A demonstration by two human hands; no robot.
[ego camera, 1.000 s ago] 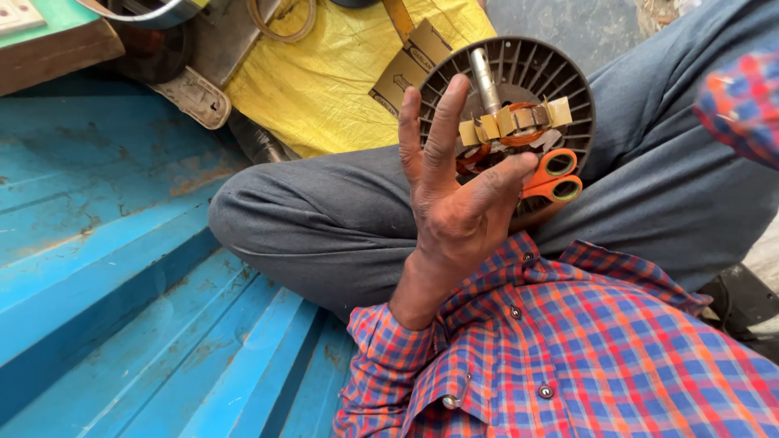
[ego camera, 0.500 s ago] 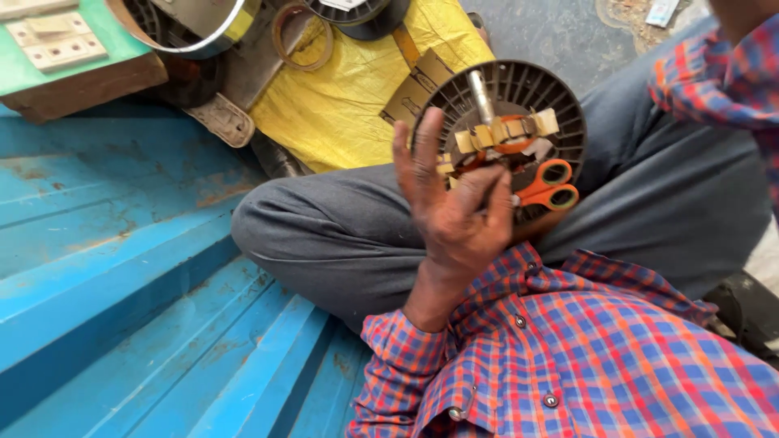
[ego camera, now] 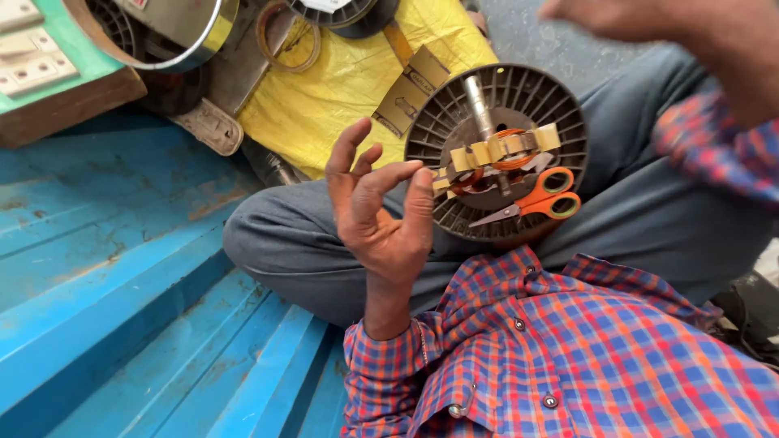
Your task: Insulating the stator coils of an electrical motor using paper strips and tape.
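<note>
A blue ribbed metal surface (ego camera: 122, 268) fills the lower left of the frame. One finned round motor core (ego camera: 497, 152) rests on the person's lap at centre, with one pair of orange scissors (ego camera: 535, 203) on it. The left hand (ego camera: 381, 215) is raised, fingers loosely curled, gripping nothing clearly. The right hand (ego camera: 641, 20), upper right, is blurred; I cannot tell its state.

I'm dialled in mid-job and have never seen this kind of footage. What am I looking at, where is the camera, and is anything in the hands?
There is no machine: a seated person works with bare hands, and the single camera sits on their head, looking down at their lap. The left hand is raised, fingers curled, holding nothing clearly visible. The right hand is blurred at the top edge; whether it grips anything cannot be told. On the lap rests a round slotted motor core with a metal shaft, and orange-handled scissors lie on it. Beyond are a yellow cloth and a blue ribbed surface.
</note>
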